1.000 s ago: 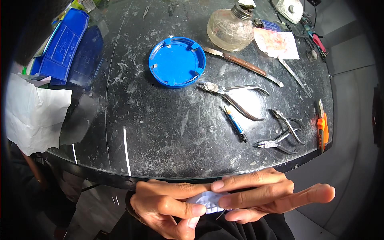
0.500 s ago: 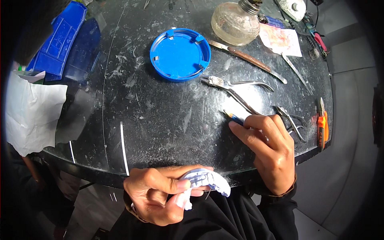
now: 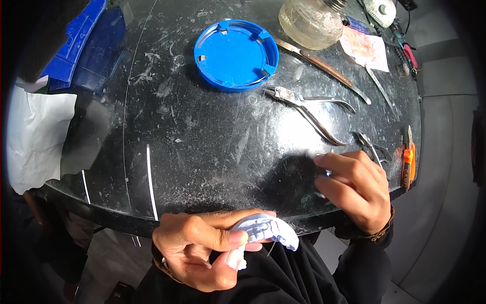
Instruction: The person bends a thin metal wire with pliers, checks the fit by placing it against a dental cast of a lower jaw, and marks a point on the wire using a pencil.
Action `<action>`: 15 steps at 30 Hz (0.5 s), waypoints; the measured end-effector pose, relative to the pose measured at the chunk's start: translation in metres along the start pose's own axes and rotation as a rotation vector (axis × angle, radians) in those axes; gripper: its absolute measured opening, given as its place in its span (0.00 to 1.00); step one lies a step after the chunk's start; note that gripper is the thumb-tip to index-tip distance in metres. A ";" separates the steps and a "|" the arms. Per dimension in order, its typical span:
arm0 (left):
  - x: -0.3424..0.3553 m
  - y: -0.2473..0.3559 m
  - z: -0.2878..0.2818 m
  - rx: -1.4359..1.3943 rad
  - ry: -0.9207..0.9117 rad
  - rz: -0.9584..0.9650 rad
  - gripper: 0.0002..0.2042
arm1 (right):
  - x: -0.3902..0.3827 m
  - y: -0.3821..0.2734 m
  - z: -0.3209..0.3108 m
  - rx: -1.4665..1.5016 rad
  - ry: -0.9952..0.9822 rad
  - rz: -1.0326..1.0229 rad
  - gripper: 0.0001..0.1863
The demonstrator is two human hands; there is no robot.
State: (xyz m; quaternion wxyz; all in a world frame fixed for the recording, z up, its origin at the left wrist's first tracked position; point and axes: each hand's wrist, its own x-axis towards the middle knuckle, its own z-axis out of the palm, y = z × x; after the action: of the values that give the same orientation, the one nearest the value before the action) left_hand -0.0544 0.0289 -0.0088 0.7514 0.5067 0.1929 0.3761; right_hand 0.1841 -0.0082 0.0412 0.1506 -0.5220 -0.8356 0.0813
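Observation:
My left hand (image 3: 197, 245) is closed around a white plaster dental cast (image 3: 263, 229), its thumb and fingers pinching one end. Dark lines are drawn across the cast's teeth, and a thin wire (image 3: 270, 249) sticks out below it. To the right, my right hand (image 3: 357, 190) is raised near the table's front edge, fingers curled in a pinch. Between them shows a bit of a slim blue pencil (image 3: 328, 173), mostly hidden by the fingers and blurred. The two hands are apart, and the pencil does not touch the cast.
A round blue lid holding coiled wire (image 3: 235, 55) lies ahead, beside silver pliers (image 3: 298, 99). Farther right are a wooden-handled knife (image 3: 326, 68), a glass jar (image 3: 311, 25), smaller pliers (image 3: 372, 147) and orange-handled pliers (image 3: 408, 162). White paper (image 3: 38, 134) hangs over the left edge.
My right hand has moved right and turned, so the pencil, plainly visible before, is now mostly hidden. My left hand and the cast have shifted slightly right. The table things appear shifted in view.

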 end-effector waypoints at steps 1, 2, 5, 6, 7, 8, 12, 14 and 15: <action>0.000 0.000 0.001 0.007 -0.001 0.023 0.14 | -0.004 0.000 0.000 -0.001 -0.001 0.002 0.11; 0.000 0.000 0.002 0.021 -0.004 0.040 0.14 | -0.011 -0.003 0.003 0.291 0.177 0.047 0.08; 0.002 -0.002 0.004 0.067 -0.019 0.098 0.14 | -0.017 -0.028 0.013 1.045 0.660 0.204 0.09; -0.003 -0.004 0.001 0.103 0.003 0.113 0.15 | -0.012 -0.039 0.022 1.242 0.736 0.240 0.10; -0.002 -0.004 0.001 0.114 -0.001 0.127 0.15 | -0.013 -0.053 0.023 1.154 0.784 0.444 0.19; -0.002 -0.005 0.002 0.130 -0.001 0.143 0.15 | -0.011 -0.050 0.027 1.234 0.780 0.336 0.18; -0.003 -0.001 0.005 0.175 0.015 0.170 0.16 | -0.002 -0.047 0.042 1.365 0.747 0.067 0.15; 0.001 -0.002 0.006 0.172 0.006 0.174 0.16 | -0.001 -0.050 0.046 1.271 0.784 0.095 0.14; 0.003 -0.002 0.008 0.165 0.000 0.172 0.16 | 0.000 -0.053 0.046 1.237 0.802 0.123 0.14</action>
State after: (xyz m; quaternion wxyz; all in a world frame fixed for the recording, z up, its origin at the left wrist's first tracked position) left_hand -0.0463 0.0263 -0.0074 0.6720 0.5816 0.1788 0.4221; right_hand 0.1238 -0.0310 0.0138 0.7061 -0.3773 -0.4873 0.3488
